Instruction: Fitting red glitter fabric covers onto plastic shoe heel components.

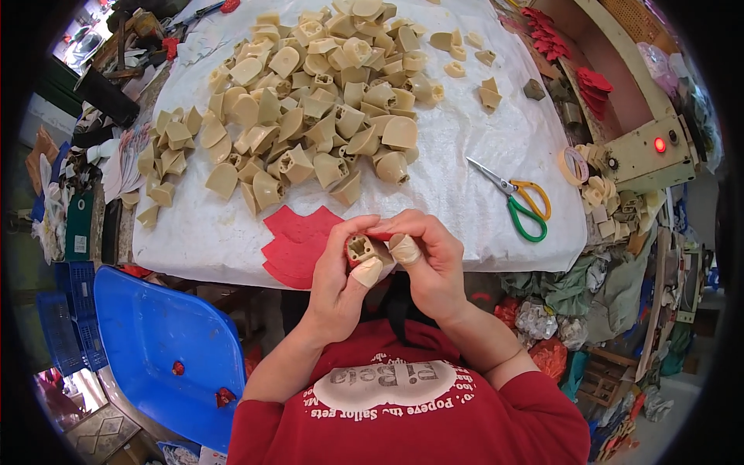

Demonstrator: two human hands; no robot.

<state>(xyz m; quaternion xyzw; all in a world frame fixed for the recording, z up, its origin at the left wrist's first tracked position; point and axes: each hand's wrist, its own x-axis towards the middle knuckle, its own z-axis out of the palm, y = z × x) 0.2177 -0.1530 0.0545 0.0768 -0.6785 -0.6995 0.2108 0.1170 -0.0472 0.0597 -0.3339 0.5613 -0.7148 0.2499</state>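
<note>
Near the front edge of the table, both my hands are closed around a beige plastic shoe heel (360, 249), its hollow end facing left and up. A red covering piece (382, 235) lies along the heel's far side, partly hidden by my fingers. My left hand (335, 291) grips the hollow end. My right hand (435, 263) pinches the red piece at the other end. Pale coverings wrap both thumb tips. Just left of my hands, several red cut pieces (298, 242) lie overlapped on the white cloth (465, 201).
A large pile of beige heels (310, 101) covers the far middle of the table. Scissors (515, 194) with yellow and green handles lie open at right, near a tape roll (573, 166) and a machine with a lit red lamp (659, 145). A blue tub (167, 310) stands lower left.
</note>
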